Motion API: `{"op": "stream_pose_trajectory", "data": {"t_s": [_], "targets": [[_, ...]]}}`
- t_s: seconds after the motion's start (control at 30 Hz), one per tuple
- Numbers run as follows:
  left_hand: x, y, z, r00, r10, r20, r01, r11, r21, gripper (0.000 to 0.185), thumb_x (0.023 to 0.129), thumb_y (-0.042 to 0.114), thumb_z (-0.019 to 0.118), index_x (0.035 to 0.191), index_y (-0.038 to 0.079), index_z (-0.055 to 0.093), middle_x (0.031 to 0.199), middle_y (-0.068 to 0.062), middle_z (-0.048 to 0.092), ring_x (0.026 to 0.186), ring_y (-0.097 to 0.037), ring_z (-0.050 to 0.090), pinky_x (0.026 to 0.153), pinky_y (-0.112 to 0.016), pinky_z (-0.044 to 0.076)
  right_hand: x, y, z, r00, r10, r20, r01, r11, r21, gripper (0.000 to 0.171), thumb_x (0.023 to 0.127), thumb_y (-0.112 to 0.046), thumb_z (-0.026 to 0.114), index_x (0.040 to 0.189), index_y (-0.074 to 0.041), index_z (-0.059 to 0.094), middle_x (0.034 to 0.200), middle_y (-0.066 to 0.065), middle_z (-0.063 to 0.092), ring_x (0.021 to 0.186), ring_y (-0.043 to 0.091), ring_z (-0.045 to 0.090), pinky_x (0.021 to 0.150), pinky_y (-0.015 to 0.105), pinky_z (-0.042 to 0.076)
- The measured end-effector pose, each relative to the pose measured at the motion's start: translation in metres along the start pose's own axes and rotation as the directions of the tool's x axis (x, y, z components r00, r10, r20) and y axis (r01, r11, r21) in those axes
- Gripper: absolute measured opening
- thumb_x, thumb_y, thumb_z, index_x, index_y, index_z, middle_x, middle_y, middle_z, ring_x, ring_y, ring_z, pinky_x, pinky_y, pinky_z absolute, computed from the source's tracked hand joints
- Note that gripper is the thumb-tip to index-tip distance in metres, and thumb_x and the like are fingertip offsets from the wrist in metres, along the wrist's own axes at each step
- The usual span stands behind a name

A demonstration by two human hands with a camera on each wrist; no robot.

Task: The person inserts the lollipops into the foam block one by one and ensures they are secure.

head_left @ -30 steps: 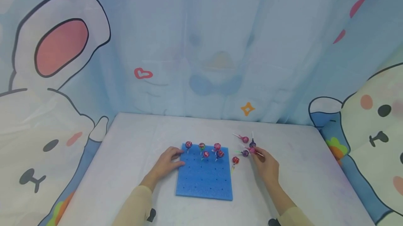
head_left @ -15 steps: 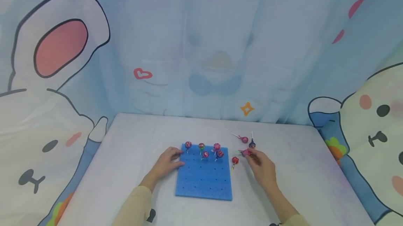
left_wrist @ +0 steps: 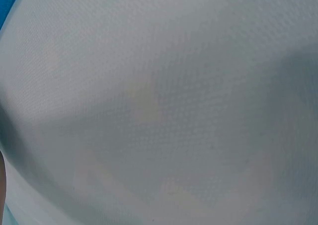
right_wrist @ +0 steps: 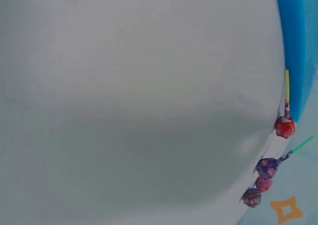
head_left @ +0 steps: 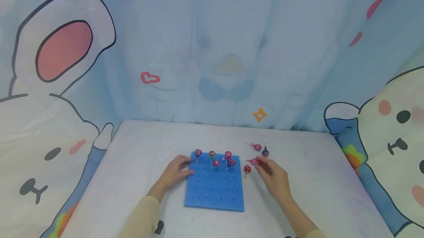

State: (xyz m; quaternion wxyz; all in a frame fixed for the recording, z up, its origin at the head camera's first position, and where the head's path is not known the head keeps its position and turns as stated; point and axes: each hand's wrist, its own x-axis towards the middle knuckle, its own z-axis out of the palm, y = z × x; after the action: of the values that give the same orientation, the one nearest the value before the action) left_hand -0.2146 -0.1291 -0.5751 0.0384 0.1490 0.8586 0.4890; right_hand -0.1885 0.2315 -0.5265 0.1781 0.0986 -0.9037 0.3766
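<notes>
Our right hand (head_left: 273, 177) has lifted a pink lollipop (head_left: 254, 161) off the table w/ a pinch, now just beside the blue foam board (head_left: 215, 190) edge; left hand (head_left: 175, 171) stays flat, fingers relaxed, steadying it; so insertion looks next.

Board (head_left: 215, 190) front rows free; lollipops (head_left: 216, 157) crowd its back; loose lollipops (head_left: 261, 149) lie right.
</notes>
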Motion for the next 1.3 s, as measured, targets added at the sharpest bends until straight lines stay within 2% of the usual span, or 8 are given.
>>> {"op": "stream_pose_trajectory", "data": {"t_s": [0.23,0.47,0.6,0.97,1.1,1.2,1.3], "targets": [[0.0,0.0,0.0,1.0,-0.01,0.005,0.01,1.0,0.001,0.044,0.088,0.021,0.074,0.127,0.006,0.06,0.126,-0.008,0.055,0.123,-0.022,0.055,0.105,-0.03,0.048,-0.001,-0.013,-0.006,0.986,-0.044,0.158,0.05,0.998,-0.03,0.031,0.087,-0.007,0.073,0.118,-0.007,0.068,0.107,0.004,0.07,0.096,0.017,0.069,0.081,0.031,0.061],[0.001,-0.001,0.0,1.0,-0.009,0.007,0.009,1.0,0.014,0.045,0.089,0.023,0.073,0.128,0.006,0.059,0.127,-0.008,0.055,0.123,-0.023,0.055,0.105,-0.031,0.048,-0.003,-0.022,-0.004,0.964,-0.076,0.256,0.076,0.997,0.008,0.027,0.088,-0.007,0.072,0.115,-0.009,0.07,0.107,-0.001,0.07,0.096,0.013,0.068,0.08,0.021,0.059],[0.002,0.0,0.0,1.0,-0.017,0.005,0.017,1.0,0.018,0.045,0.088,0.023,0.074,0.128,0.007,0.06,0.127,-0.008,0.055,0.122,-0.022,0.055,0.105,-0.03,0.048,-0.003,-0.026,0.0,0.949,-0.082,0.304,0.085,0.996,0.004,0.027,0.088,-0.008,0.072,0.115,-0.009,0.07,0.107,-0.002,0.07,0.098,0.013,0.068,0.08,0.02,0.059],[0.002,0.0,0.0,1.0,-0.018,0.013,0.018,1.0,0.013,0.045,0.089,0.023,0.073,0.128,0.006,0.059,0.127,-0.008,0.055,0.123,-0.023,0.055,0.105,-0.03,0.048,-0.004,-0.031,0.013,0.931,-0.07,0.358,0.086,0.996,-0.029,0.026,0.088,-0.01,0.072,0.114,-0.009,0.072,0.101,-0.006,0.07,0.094,0.01,0.068,0.08,0.019,0.059],[0.001,0.001,0.0,1.0,-0.017,0.007,0.017,1.0,0.025,0.044,0.09,0.023,0.072,0.128,0.006,0.059,0.127,-0.008,0.055,0.122,-0.024,0.055,0.105,-0.032,0.048,-0.005,-0.034,0.018,0.932,-0.084,0.352,0.098,0.995,-0.02,0.027,0.088,-0.01,0.073,0.115,-0.009,0.071,0.101,-0.005,0.07,0.094,0.011,0.068,0.08,0.019,0.059],[0.0,0.002,0.0,0.999,-0.032,0.007,0.032,0.999,0.028,0.045,0.09,0.023,0.073,0.129,0.007,0.059,0.127,-0.008,0.055,0.122,-0.023,0.055,0.105,-0.032,0.048,-0.006,-0.036,0.023,0.938,-0.065,0.34,0.068,0.998,0.003,0.027,0.088,-0.01,0.073,0.115,-0.008,0.071,0.101,-0.004,0.071,0.095,0.012,0.069,0.081,0.02,0.059],[-0.001,0.003,0.0,0.999,-0.041,0.01,0.041,0.999,0.023,0.045,0.089,0.023,0.073,0.129,0.007,0.059,0.128,-0.007,0.055,0.123,-0.022,0.055,0.105,-0.032,0.048,-0.008,-0.037,0.03,0.949,0.0,0.315,-0.006,1.0,0.017,0.029,0.087,-0.012,0.074,0.116,-0.008,0.071,0.103,-0.002,0.072,0.097,0.014,0.069,0.081,0.022,0.059]]}}
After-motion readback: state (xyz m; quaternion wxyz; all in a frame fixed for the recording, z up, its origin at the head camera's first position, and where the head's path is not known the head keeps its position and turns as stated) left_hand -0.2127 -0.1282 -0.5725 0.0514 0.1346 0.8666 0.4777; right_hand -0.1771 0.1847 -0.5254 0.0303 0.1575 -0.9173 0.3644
